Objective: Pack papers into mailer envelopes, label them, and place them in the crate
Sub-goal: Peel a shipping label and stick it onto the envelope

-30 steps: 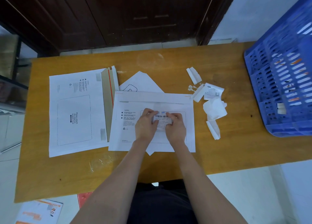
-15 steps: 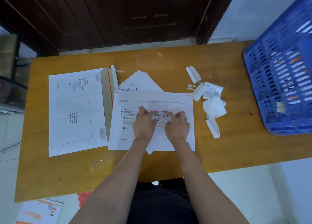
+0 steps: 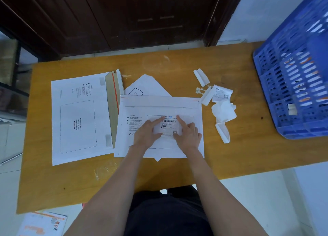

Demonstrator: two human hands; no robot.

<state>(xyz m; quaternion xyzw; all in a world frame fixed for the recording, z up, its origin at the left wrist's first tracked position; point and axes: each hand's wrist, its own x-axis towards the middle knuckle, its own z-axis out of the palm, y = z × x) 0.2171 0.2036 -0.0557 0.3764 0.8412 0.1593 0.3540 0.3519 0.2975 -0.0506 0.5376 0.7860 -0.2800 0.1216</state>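
On top of the yellow-brown wooden table (image 3: 177,65), centre, lies a white cardboard mailer envelope (image 3: 188,105), flat, printed side up, its flap edge twd the far side. A small white shipping label w/ barcode (image 3: 168,124) sits inside the envelope's outlined waybill box. Both hands are on it: left hand (image 3: 146,133) w/ index finger straight, pressing the label's top-left corner, thumb at its lower-left edge; right hand (image 3: 189,134) w/ index finger straight, pressing the top-right corner, thumb at the lower-right edge. Other fingers of both look loosely bent, resting on the envelope; neither hand holds anything.

Under the envelope, a folded white paper sheet (image 3: 147,85) sticks out past the far edge, w/ a dark drawn line on it, and a small white tip shows at the near edge. Just left, touching or overlapping the centre envelope's left side, is a second white mailer envelope (image 3: 78,118), turned sideways, brown flap w/ red strip open on its right. To the right of the centre envelope, apart from it, lies a scatter of white peeled backing scraps (image 3: 222,111). Far right, a blue slotted plastic crate (image 3: 292,86) rests on the table's edge, partly out of frame; contents hard to tell. On the floor bottom-left, an orange-and-white printed packet (image 3: 42,224).
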